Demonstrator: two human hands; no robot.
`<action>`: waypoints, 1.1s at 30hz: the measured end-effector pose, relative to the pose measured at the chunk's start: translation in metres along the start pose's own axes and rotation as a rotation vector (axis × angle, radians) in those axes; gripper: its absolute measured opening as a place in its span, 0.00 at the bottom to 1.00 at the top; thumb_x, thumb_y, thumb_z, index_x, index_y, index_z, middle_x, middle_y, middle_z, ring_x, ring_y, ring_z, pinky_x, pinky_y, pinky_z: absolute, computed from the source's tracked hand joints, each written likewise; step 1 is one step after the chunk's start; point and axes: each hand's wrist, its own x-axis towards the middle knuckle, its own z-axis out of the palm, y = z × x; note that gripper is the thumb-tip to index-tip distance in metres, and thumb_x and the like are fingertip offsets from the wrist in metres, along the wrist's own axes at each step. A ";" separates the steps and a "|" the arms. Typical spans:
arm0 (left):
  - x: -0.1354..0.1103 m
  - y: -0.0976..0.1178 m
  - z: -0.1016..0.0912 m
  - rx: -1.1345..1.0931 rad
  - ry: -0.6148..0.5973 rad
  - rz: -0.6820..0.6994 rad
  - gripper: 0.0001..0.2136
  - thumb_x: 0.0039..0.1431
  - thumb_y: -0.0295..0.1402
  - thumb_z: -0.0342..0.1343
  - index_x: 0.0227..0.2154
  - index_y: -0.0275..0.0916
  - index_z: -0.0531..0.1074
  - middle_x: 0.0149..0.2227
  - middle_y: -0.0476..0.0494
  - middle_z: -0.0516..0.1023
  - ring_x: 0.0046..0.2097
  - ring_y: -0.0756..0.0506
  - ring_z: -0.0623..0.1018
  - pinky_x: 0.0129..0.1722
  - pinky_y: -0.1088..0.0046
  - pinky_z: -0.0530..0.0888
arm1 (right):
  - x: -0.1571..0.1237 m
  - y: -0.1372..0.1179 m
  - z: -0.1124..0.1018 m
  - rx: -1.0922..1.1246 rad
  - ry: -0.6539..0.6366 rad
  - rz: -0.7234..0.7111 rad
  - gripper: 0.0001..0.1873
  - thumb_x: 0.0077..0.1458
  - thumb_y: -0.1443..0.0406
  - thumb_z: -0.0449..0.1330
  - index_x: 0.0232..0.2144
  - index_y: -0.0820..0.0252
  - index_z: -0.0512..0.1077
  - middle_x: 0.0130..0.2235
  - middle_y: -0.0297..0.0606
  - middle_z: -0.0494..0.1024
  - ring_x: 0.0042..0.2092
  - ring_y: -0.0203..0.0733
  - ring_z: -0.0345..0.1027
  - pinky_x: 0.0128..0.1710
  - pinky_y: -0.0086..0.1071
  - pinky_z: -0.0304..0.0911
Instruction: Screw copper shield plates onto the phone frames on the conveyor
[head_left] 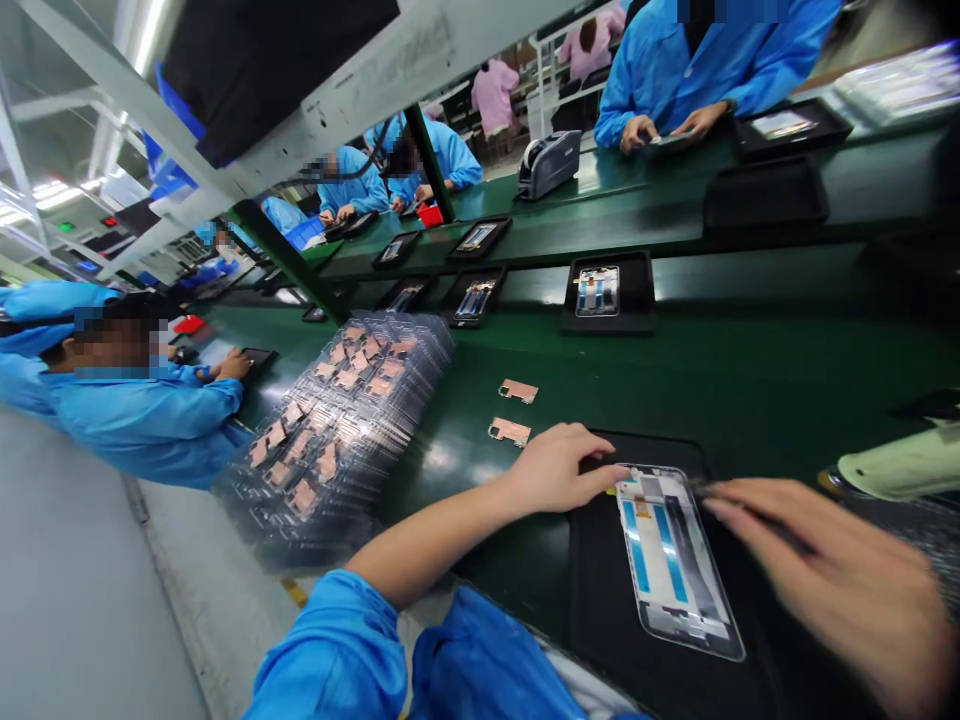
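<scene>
A phone mid-frame [660,550] with blue strips and a dark strip along its right side lies in a black tray [600,610] in front of me. My left hand [559,468] grips the frame's upper left corner, thumb at its edge and fingers curled. On the other side, my right hand [832,560] is blurred by motion, its fingers pinched around a thin dark tool whose tip is near the frame's upper right edge; its exact kind is unclear. Two copper-coloured plates, one farther [519,391] and one nearer [510,431], lie beyond my left wrist.
A stack of clear plastic trays [405,400] with several copper-coloured plates stands at left. Black trays with phone frames [598,291] line the green bench [750,350]. A tape dispenser [550,165] sits farther back. A pale green tool handle [900,462] is at right. Co-workers in blue sit around.
</scene>
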 end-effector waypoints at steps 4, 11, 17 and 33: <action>0.022 -0.002 0.026 0.521 0.132 0.116 0.15 0.70 0.45 0.55 0.47 0.41 0.79 0.46 0.38 0.78 0.51 0.38 0.73 0.50 0.59 0.69 | 0.001 0.021 0.002 -0.033 0.142 0.339 0.32 0.54 0.34 0.60 0.42 0.52 0.78 0.34 0.38 0.81 0.34 0.50 0.77 0.38 0.41 0.72; 0.053 0.001 0.022 0.522 0.008 0.253 0.13 0.73 0.43 0.52 0.47 0.44 0.79 0.46 0.44 0.79 0.49 0.41 0.73 0.48 0.62 0.66 | 0.001 0.032 0.026 -0.019 0.063 0.349 0.33 0.56 0.35 0.57 0.42 0.56 0.77 0.37 0.39 0.81 0.36 0.46 0.76 0.36 0.36 0.69; 0.044 0.015 0.032 0.508 0.091 0.193 0.13 0.73 0.41 0.52 0.49 0.42 0.77 0.45 0.43 0.78 0.48 0.41 0.74 0.47 0.63 0.70 | 0.002 0.034 0.026 0.069 0.103 0.416 0.27 0.59 0.41 0.59 0.44 0.56 0.76 0.38 0.39 0.81 0.37 0.43 0.76 0.38 0.33 0.68; -0.005 0.028 0.073 0.458 0.126 0.417 0.13 0.75 0.32 0.46 0.42 0.38 0.77 0.46 0.46 0.80 0.48 0.46 0.78 0.50 0.71 0.77 | 0.003 0.028 0.008 0.073 -0.108 0.212 0.21 0.63 0.44 0.58 0.40 0.52 0.79 0.43 0.36 0.81 0.43 0.46 0.76 0.44 0.36 0.71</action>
